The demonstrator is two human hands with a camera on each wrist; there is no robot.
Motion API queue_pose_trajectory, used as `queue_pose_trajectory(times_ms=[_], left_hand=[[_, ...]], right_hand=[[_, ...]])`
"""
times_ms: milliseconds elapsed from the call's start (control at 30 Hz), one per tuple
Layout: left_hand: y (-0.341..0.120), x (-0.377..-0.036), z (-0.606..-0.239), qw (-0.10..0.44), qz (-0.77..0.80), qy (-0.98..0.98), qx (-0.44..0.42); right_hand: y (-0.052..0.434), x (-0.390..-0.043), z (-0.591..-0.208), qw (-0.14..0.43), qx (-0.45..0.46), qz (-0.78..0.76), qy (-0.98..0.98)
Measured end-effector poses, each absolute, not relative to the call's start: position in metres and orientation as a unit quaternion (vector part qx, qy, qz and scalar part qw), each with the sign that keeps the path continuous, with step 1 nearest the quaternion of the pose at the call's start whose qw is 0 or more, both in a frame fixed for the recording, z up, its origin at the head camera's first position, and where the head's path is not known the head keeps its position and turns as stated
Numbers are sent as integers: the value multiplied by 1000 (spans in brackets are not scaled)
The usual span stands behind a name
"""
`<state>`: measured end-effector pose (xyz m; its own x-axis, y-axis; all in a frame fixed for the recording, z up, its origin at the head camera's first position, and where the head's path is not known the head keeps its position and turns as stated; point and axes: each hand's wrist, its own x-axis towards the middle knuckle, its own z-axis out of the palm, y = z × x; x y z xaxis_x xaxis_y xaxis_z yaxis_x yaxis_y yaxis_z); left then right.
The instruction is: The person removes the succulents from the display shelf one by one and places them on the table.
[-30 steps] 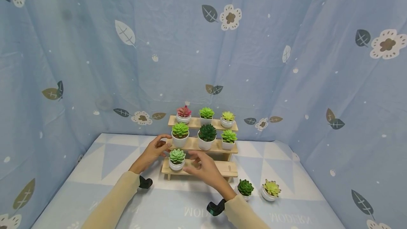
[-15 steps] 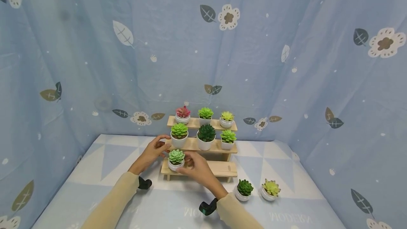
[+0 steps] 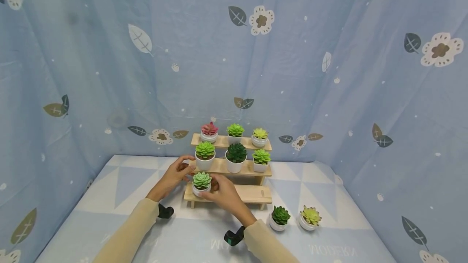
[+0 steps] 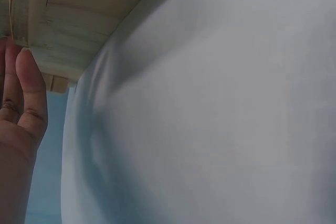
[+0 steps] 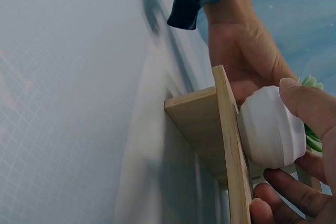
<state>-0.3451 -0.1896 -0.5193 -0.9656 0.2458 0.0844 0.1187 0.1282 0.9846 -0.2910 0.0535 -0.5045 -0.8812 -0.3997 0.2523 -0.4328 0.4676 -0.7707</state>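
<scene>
Just pale-green succulent (image 3: 202,180), white ribbed pot

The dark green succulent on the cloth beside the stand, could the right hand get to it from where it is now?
Probably yes. The dark green succulent stands on open cloth with nothing in front, but the right hand first has to let go of the pale green pot it grips.

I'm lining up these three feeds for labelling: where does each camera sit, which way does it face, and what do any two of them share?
Head: worn high, facing forward and down at the wooden stand against the blue curtain; both sleeves, the left hand and the right hand show.
Left wrist: low at the left hand, facing the stand's wooden end and grey cloth.
Right wrist: beside the bottom shelf, facing the right hand's fingers round the white pot.
Shared: head and right wrist both show that pot and the left hand.
</scene>
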Motion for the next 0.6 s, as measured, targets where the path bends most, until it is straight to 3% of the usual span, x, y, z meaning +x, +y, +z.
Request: queue_pose_trajectory(times_ms=[600], left_hand=[[-190, -347, -521, 52, 645, 754, 115]], right_hand=[[46, -291, -504, 12, 225, 456, -861]])
